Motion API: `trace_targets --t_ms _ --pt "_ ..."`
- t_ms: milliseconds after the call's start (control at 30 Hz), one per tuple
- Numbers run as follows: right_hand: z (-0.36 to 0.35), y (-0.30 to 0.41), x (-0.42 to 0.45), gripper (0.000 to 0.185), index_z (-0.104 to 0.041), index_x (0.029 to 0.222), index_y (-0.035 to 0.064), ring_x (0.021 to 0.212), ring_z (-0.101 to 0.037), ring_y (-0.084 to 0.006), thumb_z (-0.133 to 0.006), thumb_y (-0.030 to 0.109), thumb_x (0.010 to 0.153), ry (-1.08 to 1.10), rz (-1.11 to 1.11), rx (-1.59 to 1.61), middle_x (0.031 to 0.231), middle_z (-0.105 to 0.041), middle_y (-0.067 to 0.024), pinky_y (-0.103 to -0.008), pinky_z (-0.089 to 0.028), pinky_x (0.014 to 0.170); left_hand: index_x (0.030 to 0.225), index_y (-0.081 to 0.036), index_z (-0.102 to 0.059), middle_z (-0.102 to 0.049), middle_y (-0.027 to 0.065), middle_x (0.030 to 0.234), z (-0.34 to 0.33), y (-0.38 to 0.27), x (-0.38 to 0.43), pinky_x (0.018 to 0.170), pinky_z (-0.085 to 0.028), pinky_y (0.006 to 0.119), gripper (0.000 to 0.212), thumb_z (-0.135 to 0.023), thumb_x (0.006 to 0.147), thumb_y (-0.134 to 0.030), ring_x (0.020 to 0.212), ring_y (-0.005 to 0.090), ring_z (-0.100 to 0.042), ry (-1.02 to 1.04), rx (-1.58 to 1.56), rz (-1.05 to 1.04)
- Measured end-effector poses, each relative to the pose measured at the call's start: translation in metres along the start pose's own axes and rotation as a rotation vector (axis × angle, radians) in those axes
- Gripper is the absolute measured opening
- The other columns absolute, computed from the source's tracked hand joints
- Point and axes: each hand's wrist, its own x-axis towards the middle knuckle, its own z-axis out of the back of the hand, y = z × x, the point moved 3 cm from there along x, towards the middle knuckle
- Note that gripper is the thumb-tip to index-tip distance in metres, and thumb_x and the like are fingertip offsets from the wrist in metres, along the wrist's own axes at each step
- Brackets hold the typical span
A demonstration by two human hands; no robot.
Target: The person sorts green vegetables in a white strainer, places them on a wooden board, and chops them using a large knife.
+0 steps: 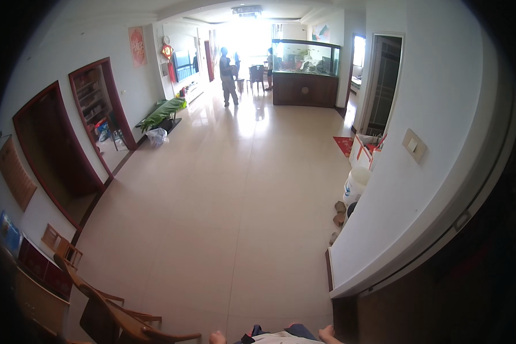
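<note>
At the bottom edge, my left hand (217, 337) shows beside my body, cut off by the frame. My right hand (327, 333) hangs on the other side, near the dark base of a doorway. Nothing is visible in either hand, but their fingers are too small and cut off to read. Between them are my light shirt (284, 338) and dark trousers. A wooden chair (112, 311) is nearest to my left hand. Before me, a glossy tiled floor (223, 206) stretches towards a bright window.
Right of the floor are a white bucket (357, 182), several stones (339, 219) and a cardboard box (361, 152). A large aquarium (307, 60) on a brown cabinet stands farther back. Two people (228, 77) are near the window. A leafy plant (165, 112) and plastic bag (157, 136) lie left.
</note>
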Motion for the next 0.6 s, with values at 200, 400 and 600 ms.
trace_targets --t_ms 200,400,600 --pt "0.013 0.001 -0.022 0.05 -0.048 0.106 -0.0013 0.099 -0.05 -0.0349 -0.057 0.03 0.069 0.189 0.138 -0.081 0.103 -0.053 -0.0224 -0.0408 -0.041 0.081 0.071 -0.004 -0.065 -0.063 0.0097 0.073 -0.018 0.028 0.013 0.069 -0.046 0.035 0.036 -0.061 0.07 -0.04 0.071 0.0257 -0.06 0.223 0.087 0.057" --pt "0.017 -0.006 -0.038 0.047 -0.05 0.106 -0.0002 0.098 -0.051 -0.0347 -0.056 0.031 0.072 0.155 0.126 -0.061 0.103 -0.053 -0.023 -0.0423 -0.042 0.078 0.071 -0.005 -0.065 -0.063 0.0092 0.072 0.009 0.012 0.005 0.069 -0.046 0.034 0.036 -0.062 0.068 -0.04 0.07 0.0248 -0.06 0.429 0.059 -0.112" --pt "0.013 0.007 -0.027 0.047 -0.049 0.107 0.0002 0.099 -0.051 -0.0357 -0.055 0.032 0.072 0.183 0.28 -0.213 0.106 -0.052 -0.0236 -0.0428 -0.042 0.078 0.07 -0.005 -0.065 -0.063 0.0086 0.071 0.026 -0.003 -0.005 0.069 -0.046 0.034 0.035 -0.063 0.067 -0.04 0.07 0.0239 -0.06 0.491 0.045 -0.203"
